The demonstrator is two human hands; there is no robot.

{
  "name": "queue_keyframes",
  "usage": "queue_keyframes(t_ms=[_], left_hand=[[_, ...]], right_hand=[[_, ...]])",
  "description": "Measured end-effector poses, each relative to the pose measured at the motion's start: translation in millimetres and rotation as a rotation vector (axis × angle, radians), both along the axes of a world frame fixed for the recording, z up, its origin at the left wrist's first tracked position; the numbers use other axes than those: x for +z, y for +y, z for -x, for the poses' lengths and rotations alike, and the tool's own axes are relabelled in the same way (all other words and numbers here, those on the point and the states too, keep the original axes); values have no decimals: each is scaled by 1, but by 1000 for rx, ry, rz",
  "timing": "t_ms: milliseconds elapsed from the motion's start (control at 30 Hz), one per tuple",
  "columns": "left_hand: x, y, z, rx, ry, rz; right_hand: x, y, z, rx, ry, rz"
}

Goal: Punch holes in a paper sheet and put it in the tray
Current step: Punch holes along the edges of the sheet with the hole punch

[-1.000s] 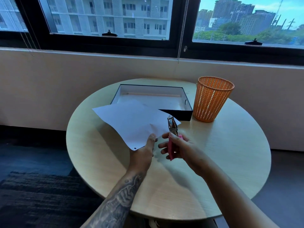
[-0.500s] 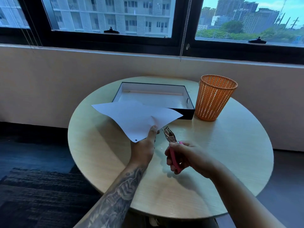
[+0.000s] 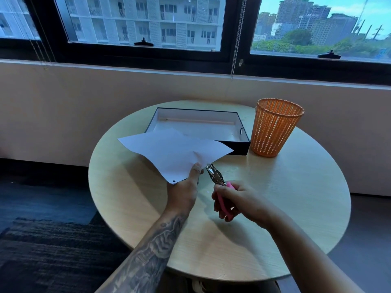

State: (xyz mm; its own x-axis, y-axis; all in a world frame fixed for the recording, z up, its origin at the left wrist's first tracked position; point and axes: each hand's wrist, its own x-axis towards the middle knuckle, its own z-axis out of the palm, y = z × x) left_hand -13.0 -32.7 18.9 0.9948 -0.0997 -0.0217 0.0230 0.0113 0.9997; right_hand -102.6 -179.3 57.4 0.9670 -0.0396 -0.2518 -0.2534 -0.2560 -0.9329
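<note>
Left hand (image 3: 186, 187) pinches the paper sheet (image 3: 169, 153) at its near edge, thumb on top, fingers under it. I see the sheet held up off the bench (image 3: 275, 208), wavy, with its far side overlapping the tray's near-left corner in my view. One punched hole shows by the sheet's near corner, just left of the thumb.

Right hand (image 3: 237, 201) has its fingers curled round the pink handles of the hole punch (image 3: 213, 174). The metal head points up and left, just beside the left thumb, right at the sheet's edge. I can't tell if the head touches the paper.

The tray (image 3: 239, 148) sits at the far side of the bench: black walls, white inside. The orange mesh basket (image 3: 275, 127) stands upright just right of the tray. Windows run behind the bench.
</note>
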Motion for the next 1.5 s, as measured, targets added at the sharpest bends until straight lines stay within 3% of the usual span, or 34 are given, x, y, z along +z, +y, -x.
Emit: queue_keyframes(t_ms=[200,433,833,1500], left_hand=[[0,-2,4,29,-59,117],[-2,-1,2,46,-12,120],[-3,-5,5,19,-114,172],[-13,-6,8,13,29,147]], right_hand=[[2,5,-2,-44,-18,64],[3,8,-1,-71,-22,116],[7,11,-3,-73,-18,135],[1,11,-2,-104,56,135]])
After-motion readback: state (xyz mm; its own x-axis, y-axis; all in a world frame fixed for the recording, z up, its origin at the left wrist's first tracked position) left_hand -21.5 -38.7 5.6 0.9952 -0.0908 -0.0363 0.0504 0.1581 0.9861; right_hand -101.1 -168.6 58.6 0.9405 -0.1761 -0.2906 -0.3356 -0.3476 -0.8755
